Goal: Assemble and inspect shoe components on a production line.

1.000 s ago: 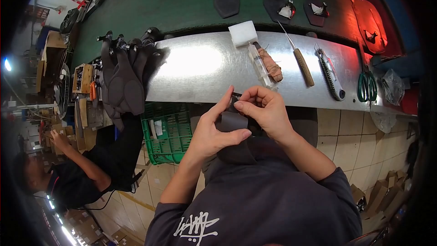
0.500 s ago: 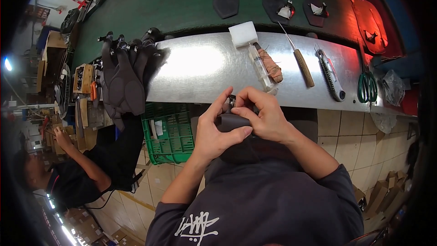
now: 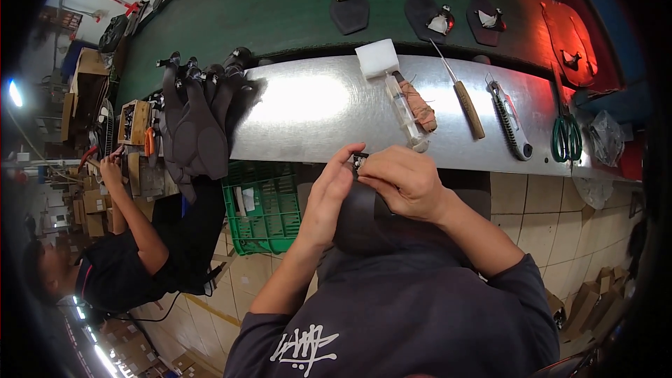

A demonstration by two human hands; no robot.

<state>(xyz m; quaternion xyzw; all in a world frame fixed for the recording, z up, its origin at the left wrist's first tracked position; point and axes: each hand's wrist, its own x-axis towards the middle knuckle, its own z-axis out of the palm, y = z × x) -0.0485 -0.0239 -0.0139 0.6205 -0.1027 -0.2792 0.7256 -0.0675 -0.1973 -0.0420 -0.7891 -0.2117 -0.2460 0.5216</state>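
Both my hands hold one dark flat shoe-upper piece (image 3: 360,213) just in front of the shiny metal bench (image 3: 308,108). My left hand (image 3: 327,196) presses along its left side with fingers stretched upward. My right hand (image 3: 402,182) pinches the top of the piece, where a small metal fitting (image 3: 360,162) shows between the fingertips. The lower part of the piece rests against my dark sweatshirt.
On the bench lie a white sponge block (image 3: 376,57), a syringe (image 3: 404,110), an awl with wooden handle (image 3: 463,98), a utility knife (image 3: 509,119) and green scissors (image 3: 565,136). A pile of dark pieces (image 3: 199,122) hangs at its left. A green crate (image 3: 262,213) stands below. Another person (image 3: 119,252) works at the left.
My hands have shifted slightly on the dark piece; the left fingers have stretched up along it and the right hand has closed over its top.
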